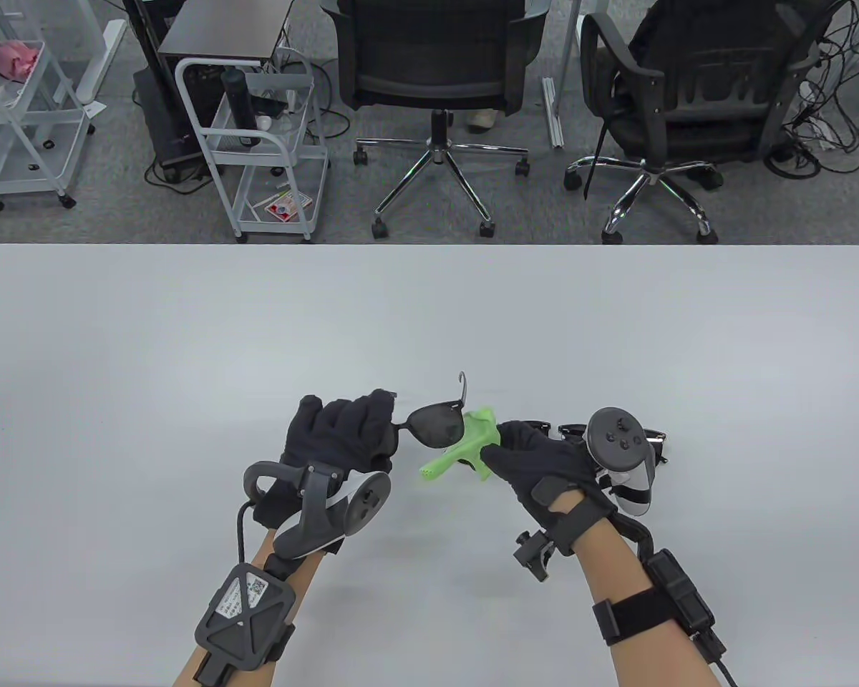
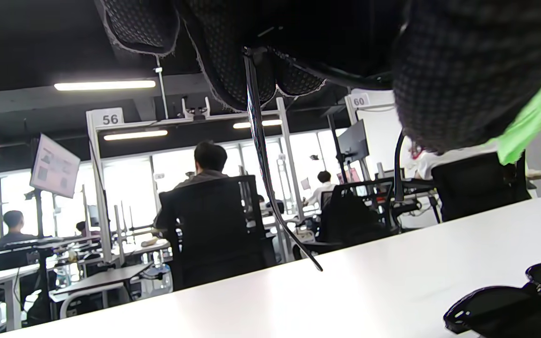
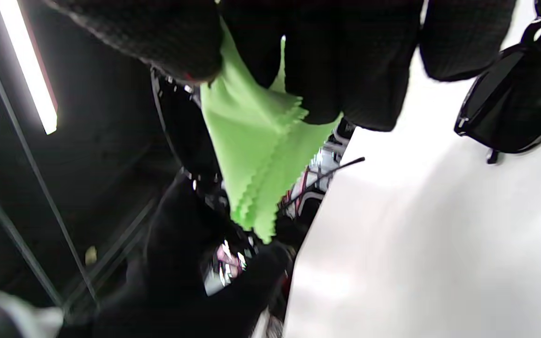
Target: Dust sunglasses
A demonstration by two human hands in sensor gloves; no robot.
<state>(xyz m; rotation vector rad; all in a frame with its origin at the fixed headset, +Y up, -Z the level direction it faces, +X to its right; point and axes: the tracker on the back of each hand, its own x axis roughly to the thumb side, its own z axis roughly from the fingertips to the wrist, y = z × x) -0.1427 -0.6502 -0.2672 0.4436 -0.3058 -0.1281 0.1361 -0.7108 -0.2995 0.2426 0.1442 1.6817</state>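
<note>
My left hand point(image 1: 351, 433) grips a pair of black sunglasses point(image 1: 437, 422) by one end, holding them above the table with one temple arm point(image 1: 463, 386) sticking up. My right hand point(image 1: 537, 458) pinches a green cloth point(image 1: 472, 447) against the lens on the right side. In the left wrist view a temple arm point(image 2: 261, 159) hangs down under the gloved fingers point(image 2: 233, 51), and the cloth point(image 2: 529, 117) shows at the right. The right wrist view has the cloth point(image 3: 256, 141) bunched between gloved fingers point(image 3: 317, 56).
A second pair of black sunglasses point(image 1: 658, 444) lies on the white table point(image 1: 186, 343) behind my right hand, seen too as dark sunglasses point(image 3: 514, 103) and sunglasses point(image 2: 510, 310). Office chairs point(image 1: 437, 93) and a white cart point(image 1: 258, 143) stand beyond the far edge.
</note>
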